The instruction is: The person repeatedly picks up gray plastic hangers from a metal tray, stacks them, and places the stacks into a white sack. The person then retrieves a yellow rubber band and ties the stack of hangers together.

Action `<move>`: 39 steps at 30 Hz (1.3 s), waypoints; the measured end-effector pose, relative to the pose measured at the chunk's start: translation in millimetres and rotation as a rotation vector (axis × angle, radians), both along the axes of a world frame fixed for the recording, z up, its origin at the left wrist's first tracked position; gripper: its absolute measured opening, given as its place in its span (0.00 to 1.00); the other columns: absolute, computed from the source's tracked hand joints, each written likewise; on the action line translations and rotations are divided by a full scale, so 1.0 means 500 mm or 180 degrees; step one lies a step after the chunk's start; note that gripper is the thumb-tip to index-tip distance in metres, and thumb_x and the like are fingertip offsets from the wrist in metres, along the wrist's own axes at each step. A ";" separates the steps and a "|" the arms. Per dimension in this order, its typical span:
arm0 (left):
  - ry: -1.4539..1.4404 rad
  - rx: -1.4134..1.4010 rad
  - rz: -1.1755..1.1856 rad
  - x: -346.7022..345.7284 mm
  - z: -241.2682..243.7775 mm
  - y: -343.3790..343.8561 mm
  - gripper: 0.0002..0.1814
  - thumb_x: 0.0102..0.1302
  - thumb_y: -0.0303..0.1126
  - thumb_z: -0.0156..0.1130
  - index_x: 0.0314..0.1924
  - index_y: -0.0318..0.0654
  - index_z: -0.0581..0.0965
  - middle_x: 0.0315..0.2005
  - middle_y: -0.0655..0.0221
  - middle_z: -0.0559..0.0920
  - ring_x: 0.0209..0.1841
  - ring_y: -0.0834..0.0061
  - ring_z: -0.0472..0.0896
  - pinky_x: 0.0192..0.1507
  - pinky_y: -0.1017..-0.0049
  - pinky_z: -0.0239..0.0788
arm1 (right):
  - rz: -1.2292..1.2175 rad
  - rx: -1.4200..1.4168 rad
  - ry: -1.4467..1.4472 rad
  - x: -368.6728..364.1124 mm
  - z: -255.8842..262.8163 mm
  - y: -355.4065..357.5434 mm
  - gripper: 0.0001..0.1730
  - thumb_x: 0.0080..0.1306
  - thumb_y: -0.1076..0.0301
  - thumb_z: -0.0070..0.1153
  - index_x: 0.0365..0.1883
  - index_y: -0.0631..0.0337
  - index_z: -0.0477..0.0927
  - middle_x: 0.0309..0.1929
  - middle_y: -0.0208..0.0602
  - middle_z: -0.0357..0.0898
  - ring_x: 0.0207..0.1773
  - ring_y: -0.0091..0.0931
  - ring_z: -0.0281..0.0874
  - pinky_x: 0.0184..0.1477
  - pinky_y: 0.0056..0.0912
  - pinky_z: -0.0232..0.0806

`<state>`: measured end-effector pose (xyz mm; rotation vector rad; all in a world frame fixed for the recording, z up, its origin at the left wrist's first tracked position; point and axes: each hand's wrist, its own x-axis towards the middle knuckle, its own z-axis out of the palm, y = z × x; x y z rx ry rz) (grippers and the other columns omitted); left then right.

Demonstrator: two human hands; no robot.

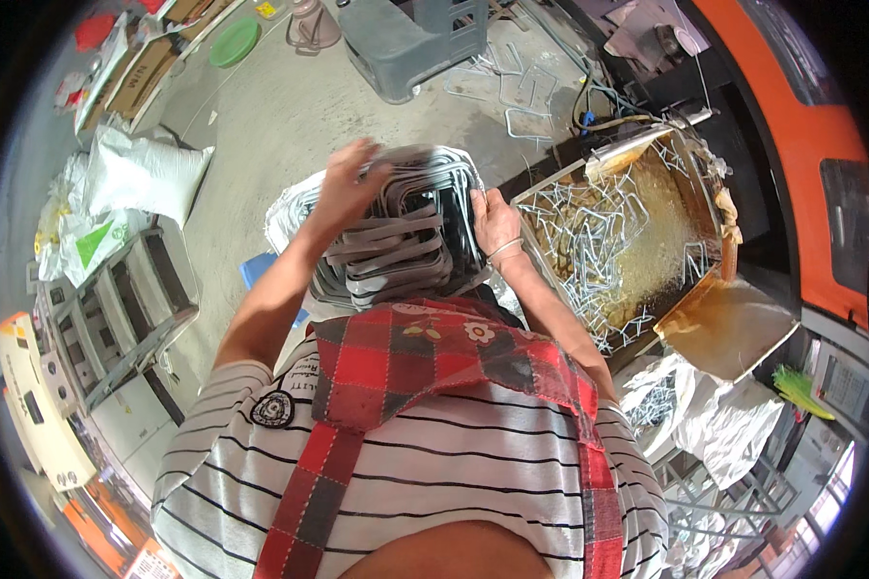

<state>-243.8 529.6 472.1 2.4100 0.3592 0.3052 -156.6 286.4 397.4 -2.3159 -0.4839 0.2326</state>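
Observation:
Before my lap lies a pile of flat, rounded rectangular metal frames (398, 253), stacked over one another, with a white sack (290, 206) around its left side. My left hand (351, 181) is blurred over the upper left of the pile; whether its fingers hold anything cannot be told. At the pile's right edge, my right hand (495, 221) has its fingers bent over the rim of the stack or sack, thumb towards the frames, and a bangle on the wrist. To the right, a bin (550, 177) holds many bent metal wire pieces (586, 246).
A grey plastic stool (398, 43) stands ahead, with loose wire frames (529, 94) on the floor beside it. White sacks (145, 174) and a metal step stool (123, 311) are on the left. An orange machine (789, 130) stands at the right, near a tilted tray (731, 326).

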 end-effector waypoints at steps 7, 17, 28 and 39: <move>0.0972 -0.0524 0.2561 -0.376 -0.154 0.224 0.30 0.59 0.46 0.66 0.53 0.28 0.71 0.44 0.53 0.76 0.47 0.61 0.74 0.52 0.65 0.66 | -0.0847 -0.0599 -0.0065 -0.082 0.026 -0.006 0.18 0.68 0.53 0.48 0.37 0.60 0.73 0.35 0.52 0.76 0.40 0.50 0.74 0.41 0.53 0.67; 0.1327 -0.1730 0.0918 -0.408 -0.319 0.252 0.20 0.70 0.44 0.49 0.52 0.36 0.74 0.42 0.61 0.81 0.43 0.68 0.78 0.42 0.68 0.70 | -0.1644 0.0456 0.1220 -0.100 -0.024 -0.004 0.29 0.64 0.45 0.51 0.33 0.68 0.79 0.30 0.60 0.78 0.36 0.52 0.77 0.42 0.47 0.67; 0.1385 -0.3354 0.2044 -0.188 -0.062 0.145 0.23 0.73 0.42 0.38 0.57 0.33 0.71 0.53 0.60 0.76 0.53 0.64 0.75 0.54 0.66 0.68 | -0.2032 0.0587 0.1492 -0.211 0.052 -0.178 0.10 0.50 0.67 0.56 0.24 0.67 0.78 0.23 0.57 0.76 0.29 0.49 0.76 0.38 0.42 0.69; 0.1474 -0.3299 0.1260 0.043 -0.053 -0.095 0.19 0.68 0.38 0.48 0.43 0.27 0.77 0.37 0.59 0.82 0.38 0.68 0.81 0.42 0.68 0.72 | -0.3358 0.0667 0.1326 -0.423 0.151 -0.390 0.06 0.50 0.76 0.50 0.24 0.67 0.79 0.15 0.34 0.72 0.18 0.22 0.67 0.22 0.32 0.62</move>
